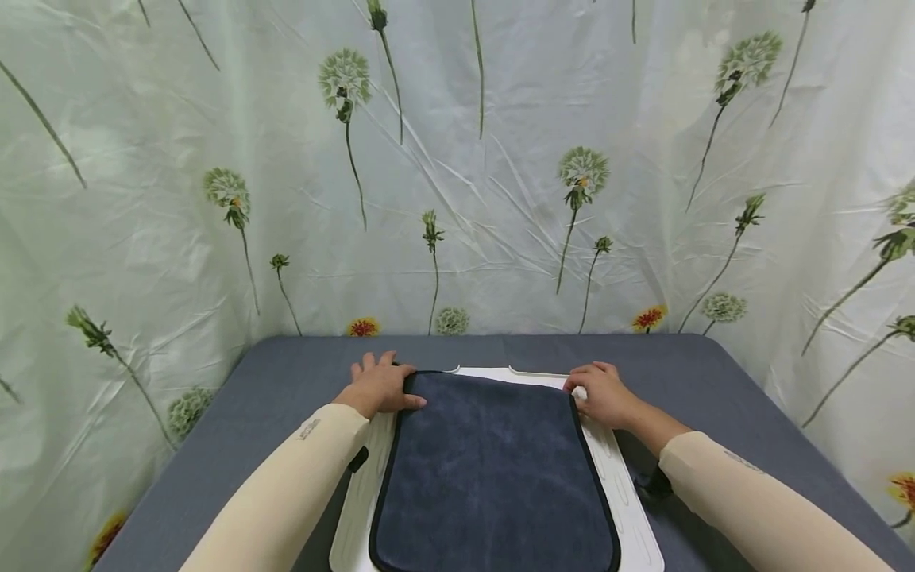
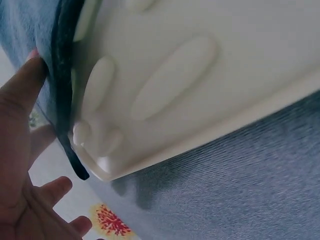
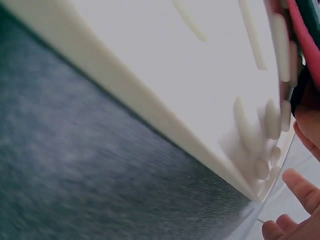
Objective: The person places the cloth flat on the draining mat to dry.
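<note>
A dark navy plush mat point(image 1: 493, 469) with black edging lies over a white ridged plastic tray point(image 1: 636, 508), whose side borders show. At the mat's far left corner, my left hand point(image 1: 382, 387) pinches the edge, thumb on top and other fingers spread. My right hand point(image 1: 602, 395) grips the far right corner of the mat, near the tray's far right corner. In the left wrist view, the lifted mat edge point(image 2: 62, 75) stands above the tray's raised oval ridges point(image 2: 175, 77). A pink strip point(image 3: 305, 40) shows along the mat in the right wrist view; part of the right hand's grip is cut off there.
Grey cloth point(image 1: 286, 397) covers the table under the tray. Behind the table hangs a pale curtain point(image 1: 500, 199) printed with dandelions, and it also runs down both sides. Black wrist straps point(image 1: 359, 458) show at the cream sleeves.
</note>
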A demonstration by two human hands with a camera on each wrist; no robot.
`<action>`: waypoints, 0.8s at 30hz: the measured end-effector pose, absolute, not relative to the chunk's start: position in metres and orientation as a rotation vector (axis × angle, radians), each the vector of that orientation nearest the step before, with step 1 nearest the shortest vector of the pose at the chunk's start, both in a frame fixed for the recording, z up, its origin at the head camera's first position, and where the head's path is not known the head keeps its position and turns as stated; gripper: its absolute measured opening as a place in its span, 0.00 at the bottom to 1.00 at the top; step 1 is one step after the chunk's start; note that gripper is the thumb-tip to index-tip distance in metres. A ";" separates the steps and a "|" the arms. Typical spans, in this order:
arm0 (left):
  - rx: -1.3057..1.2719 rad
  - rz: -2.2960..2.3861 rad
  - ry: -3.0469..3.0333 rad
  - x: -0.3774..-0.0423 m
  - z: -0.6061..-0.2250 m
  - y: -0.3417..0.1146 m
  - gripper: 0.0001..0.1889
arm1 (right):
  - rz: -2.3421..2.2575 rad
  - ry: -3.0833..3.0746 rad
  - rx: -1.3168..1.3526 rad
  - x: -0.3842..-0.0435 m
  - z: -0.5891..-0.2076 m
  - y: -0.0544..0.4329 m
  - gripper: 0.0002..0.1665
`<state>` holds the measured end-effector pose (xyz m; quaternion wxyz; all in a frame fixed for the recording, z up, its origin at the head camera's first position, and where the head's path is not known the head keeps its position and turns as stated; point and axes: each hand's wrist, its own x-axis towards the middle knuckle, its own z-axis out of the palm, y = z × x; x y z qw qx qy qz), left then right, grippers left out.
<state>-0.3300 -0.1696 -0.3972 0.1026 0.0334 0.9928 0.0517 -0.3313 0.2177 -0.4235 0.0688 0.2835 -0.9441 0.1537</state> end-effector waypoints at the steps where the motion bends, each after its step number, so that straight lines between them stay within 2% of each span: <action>1: 0.095 0.160 2.927 -0.331 -0.398 -0.169 0.33 | 0.461 -2.848 0.865 -0.332 -0.423 0.218 0.05; 6: 0.077 0.224 2.968 -0.338 -0.403 -0.168 0.20 | 0.423 -2.836 0.893 -0.338 -0.423 0.218 0.07; 10: 0.058 0.284 3.028 -0.344 -0.408 -0.165 0.14 | 0.380 -2.790 0.897 -0.341 -0.421 0.221 0.10; 16: 0.061 0.267 3.088 -0.348 -0.409 -0.165 0.10 | 0.312 -2.711 0.880 -0.342 -0.416 0.225 0.11; 24: 0.112 0.249 3.120 -0.350 -0.402 -0.169 0.08 | 0.057 -2.281 1.143 -0.354 -0.418 0.233 0.18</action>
